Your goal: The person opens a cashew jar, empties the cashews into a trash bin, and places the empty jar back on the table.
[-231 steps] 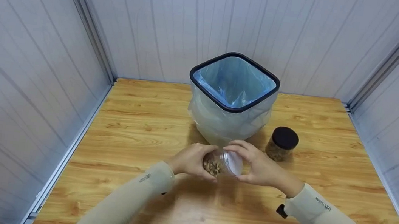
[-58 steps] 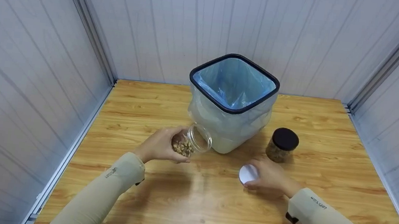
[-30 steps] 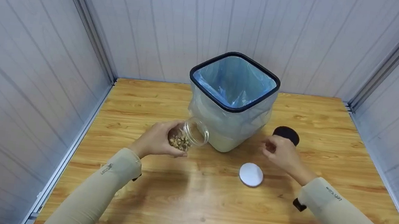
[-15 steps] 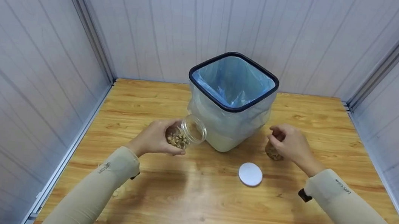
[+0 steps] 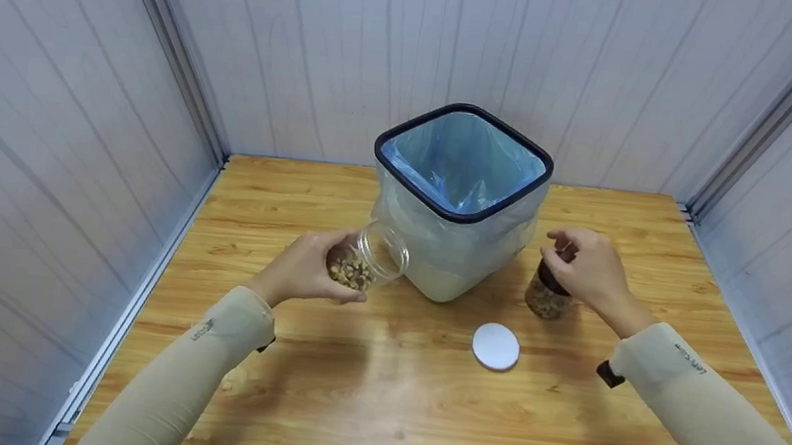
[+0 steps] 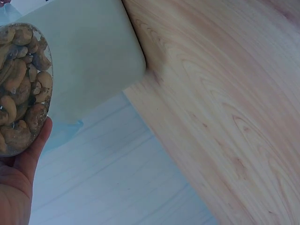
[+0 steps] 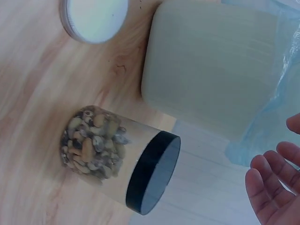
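Observation:
My left hand [image 5: 303,268] grips an uncapped clear jar [image 5: 387,248], tilted with its mouth toward the bin. Nuts [image 5: 351,271] lie in its lower part; close up in the left wrist view, cashews [image 6: 18,75] show through the base. My right hand [image 5: 590,273] hovers over a second jar [image 5: 547,299], its fingers loosely curled. In the right wrist view those fingers [image 7: 276,178] are apart from that jar's black lid [image 7: 150,173], and nuts [image 7: 91,145] fill its lower part. A round white lid [image 5: 496,347] lies on the table.
Behind the jars stands a pale bin [image 5: 448,259] with a black rim [image 5: 458,217] and a blue bag liner [image 5: 464,159]. The wooden table [image 5: 372,416] is enclosed by white panel walls [image 5: 311,53] at the back and both sides.
My right hand has let go of the white lid, leaving it on the table, and moved up and right over the black-lidded jar. My left hand has shifted slightly left and up with the uncapped jar.

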A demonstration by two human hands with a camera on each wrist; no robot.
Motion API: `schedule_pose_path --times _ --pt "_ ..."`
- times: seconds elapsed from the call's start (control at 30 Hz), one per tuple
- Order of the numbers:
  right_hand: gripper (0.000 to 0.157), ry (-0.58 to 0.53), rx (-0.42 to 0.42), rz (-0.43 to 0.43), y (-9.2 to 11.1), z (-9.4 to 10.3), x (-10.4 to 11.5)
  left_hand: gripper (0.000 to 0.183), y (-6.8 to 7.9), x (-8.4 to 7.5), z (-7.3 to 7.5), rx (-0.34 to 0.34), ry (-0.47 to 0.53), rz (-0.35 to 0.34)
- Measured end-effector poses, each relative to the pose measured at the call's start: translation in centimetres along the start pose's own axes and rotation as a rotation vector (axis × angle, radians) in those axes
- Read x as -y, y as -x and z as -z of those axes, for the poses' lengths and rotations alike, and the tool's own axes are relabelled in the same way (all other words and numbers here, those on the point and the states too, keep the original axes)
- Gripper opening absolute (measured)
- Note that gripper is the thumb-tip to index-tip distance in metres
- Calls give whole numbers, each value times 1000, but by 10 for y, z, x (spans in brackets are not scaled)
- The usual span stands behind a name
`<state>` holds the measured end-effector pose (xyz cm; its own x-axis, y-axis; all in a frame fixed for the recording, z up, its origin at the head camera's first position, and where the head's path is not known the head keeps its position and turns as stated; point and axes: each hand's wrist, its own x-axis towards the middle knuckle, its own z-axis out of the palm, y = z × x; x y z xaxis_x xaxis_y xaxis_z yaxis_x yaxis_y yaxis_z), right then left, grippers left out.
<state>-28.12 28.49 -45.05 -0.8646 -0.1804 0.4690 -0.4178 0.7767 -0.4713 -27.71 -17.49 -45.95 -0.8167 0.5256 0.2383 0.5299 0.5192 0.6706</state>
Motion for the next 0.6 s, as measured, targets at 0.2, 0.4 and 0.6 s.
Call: schedule_pose_path --times 0.2,0.4,0.6 --pt "24 -17 -31 -45 -9 8 7 92 -1 -1 2 -14 -18 -2" --pt "27 -28 -38 -82 -19 17 15 91 -2 -1 3 -15 -22 -7" --pt "29 -36 -63 -105 -31 22 22 95 -2 -3 4 -12 -29 -11"
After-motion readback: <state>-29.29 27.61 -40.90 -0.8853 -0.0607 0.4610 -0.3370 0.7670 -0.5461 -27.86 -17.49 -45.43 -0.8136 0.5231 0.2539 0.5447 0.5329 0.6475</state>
